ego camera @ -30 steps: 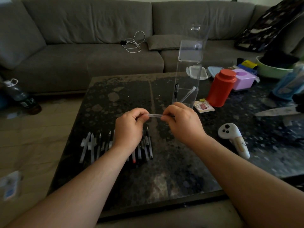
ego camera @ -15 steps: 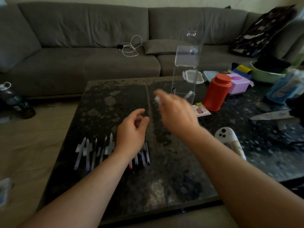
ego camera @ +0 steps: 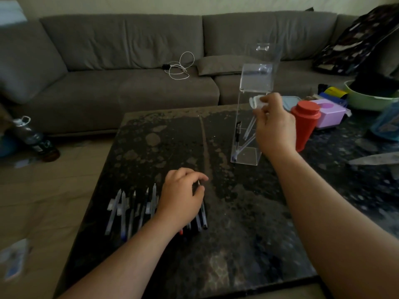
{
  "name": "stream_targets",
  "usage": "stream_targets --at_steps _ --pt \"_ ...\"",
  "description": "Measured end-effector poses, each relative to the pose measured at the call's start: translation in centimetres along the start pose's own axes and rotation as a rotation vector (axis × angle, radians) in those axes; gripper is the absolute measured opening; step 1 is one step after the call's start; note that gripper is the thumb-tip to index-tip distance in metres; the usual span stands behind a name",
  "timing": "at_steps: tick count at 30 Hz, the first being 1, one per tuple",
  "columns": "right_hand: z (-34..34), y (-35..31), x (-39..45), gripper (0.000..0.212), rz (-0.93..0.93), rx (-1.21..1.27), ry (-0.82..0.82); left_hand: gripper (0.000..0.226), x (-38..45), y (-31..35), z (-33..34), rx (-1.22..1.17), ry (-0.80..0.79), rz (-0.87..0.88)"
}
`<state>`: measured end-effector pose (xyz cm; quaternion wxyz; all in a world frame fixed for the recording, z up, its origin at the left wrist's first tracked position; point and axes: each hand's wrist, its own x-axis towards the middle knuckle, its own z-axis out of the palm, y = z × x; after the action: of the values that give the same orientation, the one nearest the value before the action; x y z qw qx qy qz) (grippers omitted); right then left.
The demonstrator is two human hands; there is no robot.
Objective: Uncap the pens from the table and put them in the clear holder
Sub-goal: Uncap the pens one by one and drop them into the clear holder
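Head view. Right hand [ego camera: 273,124], fingers pinched on a clear-barrelled pen [ego camera: 248,129], lowers it into the tall clear acrylic holder [ego camera: 246,134] at the far side of the dark speckled table [ego camera: 248,223] (other pens already lean inside). Left hand [ego camera: 182,196] curls loosely over the row of remaining pens [ego camera: 129,210]; whether it grips one cannot be told. Risk: knocking the holder's wall may tip it.

Right hand [ego camera: 275,124] at clear holder [ego camera: 248,152]
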<state>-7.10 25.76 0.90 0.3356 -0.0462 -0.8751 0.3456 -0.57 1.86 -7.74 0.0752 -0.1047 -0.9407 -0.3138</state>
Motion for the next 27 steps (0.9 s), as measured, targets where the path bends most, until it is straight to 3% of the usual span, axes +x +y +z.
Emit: stream_targets --at_steps 4,7,12,16,27 --pt "0.9 0.5 -0.1 0.014 0.077 -0.198 -0.207 0.022 0.2 -0.2 0.3 0.020 -0.005 0.026" --pt "0.9 0.6 0.0 0.026 0.131 -0.345 -0.316 0.021 0.3 -0.5 0.2 0.032 -0.012 0.033" --pt "0.5 0.3 0.0 0.047 0.073 -0.357 -0.462 0.019 0.5 -0.8 -0.1 0.041 -0.014 0.029" --pt "0.0 0.6 -0.3 0.063 0.080 -0.378 -0.457 0.019 0.4 -0.8 -0.2 0.052 0.003 0.043" --pt "-1.5 0.2 -3.0 0.049 -0.002 -0.426 -0.463 0.018 0.5 -0.7 -0.3 0.101 -0.017 0.017"
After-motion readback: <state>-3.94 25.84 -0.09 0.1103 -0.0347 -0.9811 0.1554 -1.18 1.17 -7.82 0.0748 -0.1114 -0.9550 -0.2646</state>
